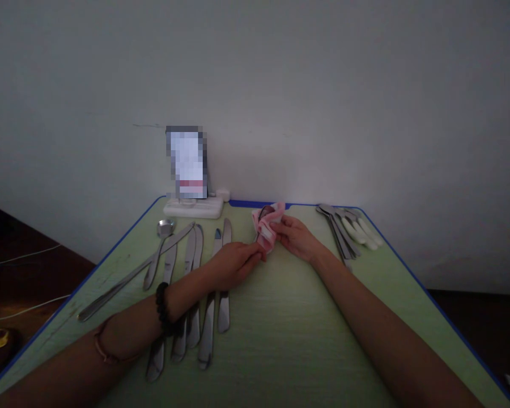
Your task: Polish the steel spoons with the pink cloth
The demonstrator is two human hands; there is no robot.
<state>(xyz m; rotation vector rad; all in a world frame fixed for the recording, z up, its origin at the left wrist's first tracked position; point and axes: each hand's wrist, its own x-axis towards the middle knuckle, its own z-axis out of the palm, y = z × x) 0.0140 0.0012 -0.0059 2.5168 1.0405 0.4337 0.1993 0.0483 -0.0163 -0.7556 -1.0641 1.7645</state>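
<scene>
Above the far middle of the table, my left hand [237, 265] is closed at the lower end of a spoon [265, 213], whose dark bowl shows among folds of cloth. A pink and white cloth [276, 216] wraps around the spoon. My right hand [297, 237] pinches this cloth from the right side. Most of the spoon's handle is hidden by the cloth and my left fingers. Beneath and beside my left forearm lie several metal table knives [224, 309], roughly side by side.
A small ladle [165, 228] and a long thin metal utensil [123, 288] lie at the left. On the far right are several metal spoons [340, 229] and white-handled utensils [361, 231]. A phone [187, 161] stands on a white holder [193, 207] against the wall.
</scene>
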